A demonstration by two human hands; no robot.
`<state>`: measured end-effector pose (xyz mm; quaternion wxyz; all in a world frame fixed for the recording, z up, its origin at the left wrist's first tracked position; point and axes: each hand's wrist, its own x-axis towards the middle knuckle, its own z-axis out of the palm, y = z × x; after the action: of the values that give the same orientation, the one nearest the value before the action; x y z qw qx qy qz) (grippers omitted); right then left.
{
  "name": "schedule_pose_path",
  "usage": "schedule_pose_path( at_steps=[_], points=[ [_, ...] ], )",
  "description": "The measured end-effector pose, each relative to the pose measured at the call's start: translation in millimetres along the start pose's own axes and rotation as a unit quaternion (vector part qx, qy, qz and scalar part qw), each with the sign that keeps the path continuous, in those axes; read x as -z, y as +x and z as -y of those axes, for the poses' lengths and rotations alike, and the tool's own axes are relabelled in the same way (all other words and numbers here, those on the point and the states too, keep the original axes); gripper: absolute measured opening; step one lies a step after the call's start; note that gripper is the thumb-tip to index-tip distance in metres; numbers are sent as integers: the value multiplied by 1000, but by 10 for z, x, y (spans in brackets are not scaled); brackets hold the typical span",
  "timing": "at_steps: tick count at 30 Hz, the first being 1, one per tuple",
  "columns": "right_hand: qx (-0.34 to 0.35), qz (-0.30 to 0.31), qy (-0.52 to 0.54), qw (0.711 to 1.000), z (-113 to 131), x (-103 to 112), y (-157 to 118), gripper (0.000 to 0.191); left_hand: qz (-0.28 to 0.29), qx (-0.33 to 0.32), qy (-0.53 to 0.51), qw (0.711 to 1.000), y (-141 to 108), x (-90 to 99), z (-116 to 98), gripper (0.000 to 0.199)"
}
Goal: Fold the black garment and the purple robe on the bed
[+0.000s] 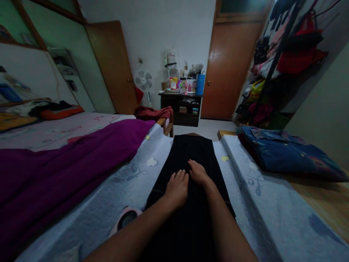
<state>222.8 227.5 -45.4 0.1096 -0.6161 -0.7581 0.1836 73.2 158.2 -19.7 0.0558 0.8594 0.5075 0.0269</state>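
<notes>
A black garment [196, 149] lies spread out lengthwise in front of me on a pale blue patterned sheet [144, 174]. Its far end is narrower, and whether it is a skirt or trousers I cannot tell. My left hand [177, 187] rests palm down on the cloth with its fingers stretched forward. Just to its right and slightly farther away, my right hand [198, 172] also lies flat on the garment, fingers extended. Neither hand grips anything. Beside my left forearm sits a pink object with a dark round top [127, 219], partly hidden by the arm.
A purple blanket [109, 145] covers the bed on the left. Folded blue patterned clothing [286, 151] lies at the right. Beyond the bed's end stand a dark cabinet [178, 109], a white fan [144, 82] and a rack hung with clothes [297, 58].
</notes>
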Motion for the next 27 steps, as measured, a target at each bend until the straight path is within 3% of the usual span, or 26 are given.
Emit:
schedule_pose_path(
  at_steps=[3,6,9,13,18,22,27],
  points=[
    [-1,-8,-18,1000,22,1,0,56,26,11,-47,998,-347,-40,-182,59],
    [0,-10,-32,999,58,34,-14,55,1,-2,-59,998,-596,-163,-284,68],
    [4,-17,-44,999,117,69,-70,53,-34,-6,-48,998,-691,-304,-296,70],
    [8,-31,-68,997,214,67,-251,50,-40,-2,-42,998,-670,-390,-277,76],
    [21,-26,-100,994,278,25,-625,51,-36,-3,-49,998,-679,-365,-276,77],
    [9,-16,-98,995,323,9,-981,53,-51,9,-79,996,-640,-267,-182,59],
    [21,-4,-88,996,496,-85,-1423,56,-111,45,-68,990,-362,-103,67,47]
  ],
)
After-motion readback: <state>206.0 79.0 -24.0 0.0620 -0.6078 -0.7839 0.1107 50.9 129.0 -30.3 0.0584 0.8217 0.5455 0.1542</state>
